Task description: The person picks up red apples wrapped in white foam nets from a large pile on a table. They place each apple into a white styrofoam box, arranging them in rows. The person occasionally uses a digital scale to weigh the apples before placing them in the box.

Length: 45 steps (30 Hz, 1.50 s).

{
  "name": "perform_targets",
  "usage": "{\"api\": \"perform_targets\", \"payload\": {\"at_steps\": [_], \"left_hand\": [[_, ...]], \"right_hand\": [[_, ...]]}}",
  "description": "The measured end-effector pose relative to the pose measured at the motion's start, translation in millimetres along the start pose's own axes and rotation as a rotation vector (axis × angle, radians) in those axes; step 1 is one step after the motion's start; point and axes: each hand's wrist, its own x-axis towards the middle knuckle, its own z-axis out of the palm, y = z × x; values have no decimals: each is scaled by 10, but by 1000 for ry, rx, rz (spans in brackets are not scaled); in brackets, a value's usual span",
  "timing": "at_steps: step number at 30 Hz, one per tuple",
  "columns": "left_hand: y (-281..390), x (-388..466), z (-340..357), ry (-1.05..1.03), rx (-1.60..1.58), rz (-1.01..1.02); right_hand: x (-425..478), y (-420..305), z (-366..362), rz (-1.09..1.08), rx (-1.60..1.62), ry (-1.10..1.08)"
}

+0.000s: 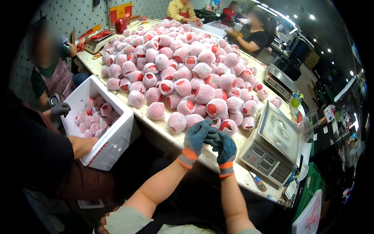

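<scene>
My left hand and my right hand meet in front of me at the table's near edge. Both wear dark blue-green work gloves with orange-and-grey cuffs. Their fingertips touch or overlap, and whether something small sits between them is hidden. Just beyond lies a large heap of red fruits in white foam net sleeves on a pale table. One sleeved fruit with a green stem end rests right behind my fingers. A digital weighing scale with a metal pan stands to the right of my right hand.
A white foam box of sleeved fruits stands at the left, with a co-worker's arm reaching in. A knife with a patterned handle lies before the scale. More scales and several co-workers surround the table. Green crates are at the right.
</scene>
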Motion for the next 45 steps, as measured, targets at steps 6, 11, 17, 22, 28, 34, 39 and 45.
{"api": "perform_targets", "payload": {"at_steps": [6, 11, 17, 22, 28, 34, 39, 45], "left_hand": [[88, -46, -122, -14, 93, 183], [357, -153, -264, 146, 78, 410], [270, -244, -405, 144, 246, 382], [-63, -266, -194, -10, 377, 160], [-362, -212, -280, -124, 511, 233], [-255, -48, 250, -246, 437, 346], [-497, 248, 541, -331, 644, 350], [-846, 229, 596, -550, 880, 279]], "right_hand": [[-285, 436, 103, -40, -268, 30], [-252, 404, 73, 10, -247, 13], [-249, 475, 94, -11, -251, 25], [-306, 324, 126, -74, -242, -38], [-326, 303, 70, -104, 23, -98], [-52, -85, -301, 75, 74, -157], [598, -1369, -1139, -430, -129, 107], [1916, -2074, -2459, -466, -829, 544]]}}
